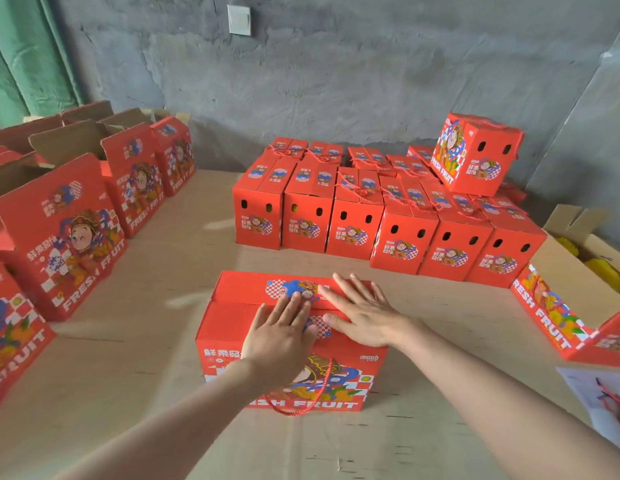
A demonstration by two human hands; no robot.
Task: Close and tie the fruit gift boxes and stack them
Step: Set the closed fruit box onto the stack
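Pressing flat, fingers straight, left hand (284, 327) and right hand (364, 313) hold down lid flaps of red gift box (232, 320), centre of cardboard-covered table (146, 358). Stiff corrugated card, prob. heavy w/ fruit; lift from base or by rope handle (323, 386), hanging loose down front. Print: "FRESH FRUIT" + Chinese chars; small logo unreadable. Behind, tied boxes (350, 233) stacked; open boxes (73, 244) at left.

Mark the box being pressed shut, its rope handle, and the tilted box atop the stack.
pressed box (239, 289), head view, left part of the far top flap.
rope handle (294, 415), head view, bottom of the hanging loop.
tilted box (488, 168), head view, end face below the two holes.
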